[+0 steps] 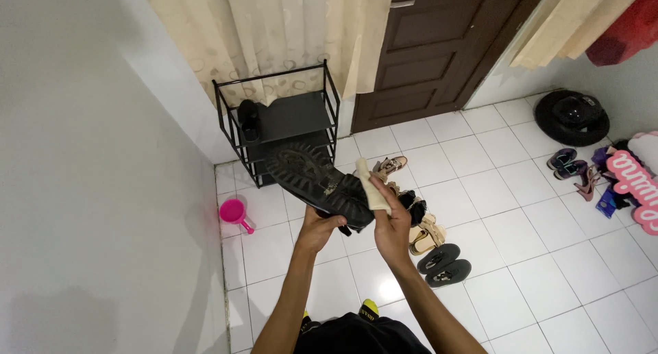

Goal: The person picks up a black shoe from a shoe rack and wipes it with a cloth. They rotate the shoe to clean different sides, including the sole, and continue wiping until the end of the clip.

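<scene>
shoe (317, 182): black, its lugged sole turned up, with a small metallic glint near the middle
cloth (372, 189): pale cream, plain
shoe rack (282, 124): black frame, dark grey shelves
scoop (234, 213): bright pink
floor tiles (507, 210): glossy white squares with grey grout lines
curtain (274, 32): cream, with a faint pattern of heart outlines
door (439, 45): dark brown, panelled
wall (82, 155): plain white
sandals (444, 265): black pair
helmet (571, 115): black
cushion (634, 186): pink with white lettering

1 shoe rack (288, 121), 1 pink scoop (234, 212)
</scene>
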